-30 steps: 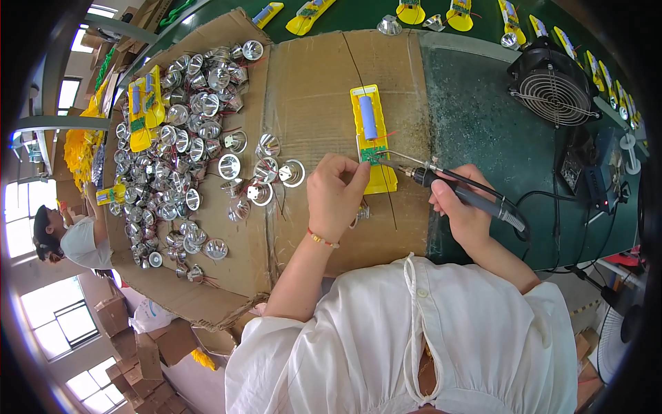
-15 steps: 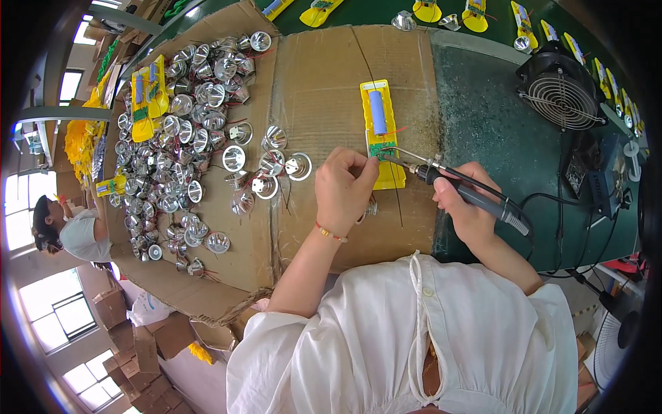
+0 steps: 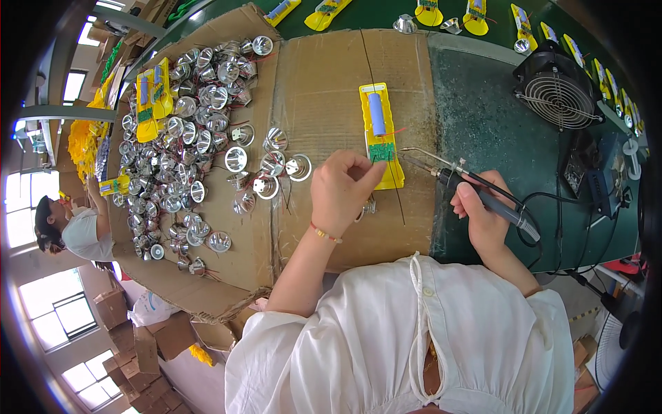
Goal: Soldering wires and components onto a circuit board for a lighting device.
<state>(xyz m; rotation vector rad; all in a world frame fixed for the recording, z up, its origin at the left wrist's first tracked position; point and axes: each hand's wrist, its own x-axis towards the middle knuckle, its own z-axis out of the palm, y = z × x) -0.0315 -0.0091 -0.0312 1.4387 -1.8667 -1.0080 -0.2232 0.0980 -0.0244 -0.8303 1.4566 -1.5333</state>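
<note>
A yellow plastic housing (image 3: 393, 178) lies on the cardboard sheet in front of me, with a blue cylindrical battery (image 3: 377, 116) and a green circuit board (image 3: 381, 151) in it. My left hand (image 3: 345, 185) is closed in a pinch at the board's lower edge, apparently on a thin dark wire. Partly hidden behind that hand is a silver reflector (image 3: 369, 206). To the right, my right hand (image 3: 485, 212) grips a soldering iron (image 3: 483, 196) with a thin metal tube along it. The iron's tip points at the board but stands clear of it.
Many silver reflectors (image 3: 200, 131) with wires fill the cardboard tray on the left, some yellow housings (image 3: 146, 127) on top. A black fan (image 3: 560, 93) and a blue soldering station (image 3: 605, 185) stand right. More housings (image 3: 476, 17) line the far edge. Another person (image 3: 76, 228) is at far left.
My right hand has drawn the soldering iron back to the right, its tip off the circuit board. My left hand has shifted only slightly and still pinches.
</note>
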